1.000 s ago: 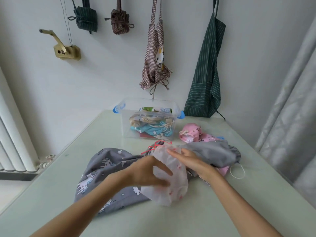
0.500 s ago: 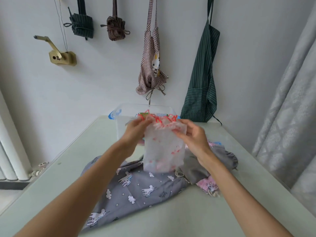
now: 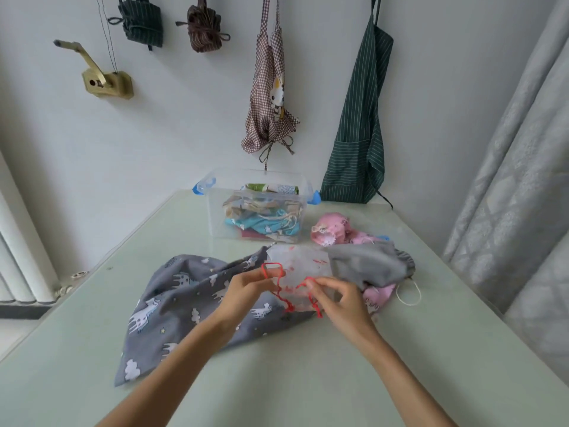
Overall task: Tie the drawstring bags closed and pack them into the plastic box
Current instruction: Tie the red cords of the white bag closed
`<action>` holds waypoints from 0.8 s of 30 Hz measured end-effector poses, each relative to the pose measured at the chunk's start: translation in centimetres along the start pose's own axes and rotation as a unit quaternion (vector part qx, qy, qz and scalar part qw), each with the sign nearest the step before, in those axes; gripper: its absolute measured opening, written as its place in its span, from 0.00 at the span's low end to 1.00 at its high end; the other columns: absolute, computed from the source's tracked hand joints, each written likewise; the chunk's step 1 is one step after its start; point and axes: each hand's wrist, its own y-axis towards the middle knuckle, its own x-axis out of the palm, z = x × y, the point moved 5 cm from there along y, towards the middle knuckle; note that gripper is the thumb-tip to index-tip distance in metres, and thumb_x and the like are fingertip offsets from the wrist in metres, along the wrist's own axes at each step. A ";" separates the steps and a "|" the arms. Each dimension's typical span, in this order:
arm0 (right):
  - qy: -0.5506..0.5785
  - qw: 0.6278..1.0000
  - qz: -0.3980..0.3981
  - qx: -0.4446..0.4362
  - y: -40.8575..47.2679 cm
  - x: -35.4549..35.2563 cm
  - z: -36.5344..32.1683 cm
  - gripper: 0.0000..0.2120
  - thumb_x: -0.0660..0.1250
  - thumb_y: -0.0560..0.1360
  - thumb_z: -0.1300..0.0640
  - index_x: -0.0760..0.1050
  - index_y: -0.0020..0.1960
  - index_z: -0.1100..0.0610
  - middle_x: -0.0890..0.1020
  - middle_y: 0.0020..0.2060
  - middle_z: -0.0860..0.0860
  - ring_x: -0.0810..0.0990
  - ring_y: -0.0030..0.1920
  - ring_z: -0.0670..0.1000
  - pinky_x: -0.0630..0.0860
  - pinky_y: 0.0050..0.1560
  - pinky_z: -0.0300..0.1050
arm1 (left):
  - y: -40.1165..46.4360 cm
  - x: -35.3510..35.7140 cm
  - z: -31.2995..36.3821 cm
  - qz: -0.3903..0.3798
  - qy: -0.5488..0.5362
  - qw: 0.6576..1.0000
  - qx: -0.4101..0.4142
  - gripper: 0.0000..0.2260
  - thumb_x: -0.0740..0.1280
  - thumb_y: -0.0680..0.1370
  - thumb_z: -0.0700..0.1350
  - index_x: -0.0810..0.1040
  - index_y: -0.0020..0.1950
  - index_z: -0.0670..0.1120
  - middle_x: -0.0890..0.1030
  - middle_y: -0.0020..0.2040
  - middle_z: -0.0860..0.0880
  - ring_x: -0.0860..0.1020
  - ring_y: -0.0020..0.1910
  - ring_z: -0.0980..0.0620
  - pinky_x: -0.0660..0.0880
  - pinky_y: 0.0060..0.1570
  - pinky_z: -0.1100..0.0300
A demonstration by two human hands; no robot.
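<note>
Both hands pinch red drawstring [image 3: 278, 283] over white bag [image 3: 300, 272].

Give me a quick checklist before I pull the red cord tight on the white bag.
1. Left hand on red cord: ok.
2. Right hand on the cord: ok.
3. White bag resting on the fabric pile, not lifted: ok.
4. Bag mouth cinched: cannot tell.
5. Plastic box open, room on top: ok.
6. Path to box clear of the pink bag: ok.
</note>
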 end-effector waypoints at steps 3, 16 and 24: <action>0.103 0.994 0.023 0.040 -1.1 -0.9 -0.3 0.06 0.68 0.75 0.56 0.84 0.47 0.53 0.86 0.43 0.43 0.81 0.48 0.38 0.72 0.50 0.28 | -1.0 -1.5 -0.7 0.041 -0.028 0.999 0.006 0.07 0.69 0.75 0.39 0.83 0.51 0.41 0.84 0.52 0.49 0.79 0.54 0.55 0.70 0.61 0.63; 0.507 0.821 0.108 0.238 -3.5 -7.4 2.3 0.19 0.67 0.73 0.52 0.69 0.25 0.54 0.73 0.24 0.48 0.75 0.33 0.48 0.73 0.44 0.41 | -1.3 -4.0 -0.5 -0.042 0.167 0.982 0.073 0.04 0.67 0.77 0.43 0.78 0.42 0.48 0.72 0.29 0.56 0.70 0.27 0.61 0.70 0.37 0.69; 0.435 0.867 0.082 0.229 -4.1 -8.9 2.1 0.16 0.68 0.69 0.54 0.68 0.24 0.51 0.62 0.19 0.45 0.64 0.19 0.42 0.61 0.21 0.34 | -2.4 -5.5 -0.5 -0.052 0.590 0.753 0.285 0.11 0.63 0.79 0.50 0.80 0.41 0.48 0.77 0.39 0.52 0.76 0.45 0.49 0.63 0.42 0.62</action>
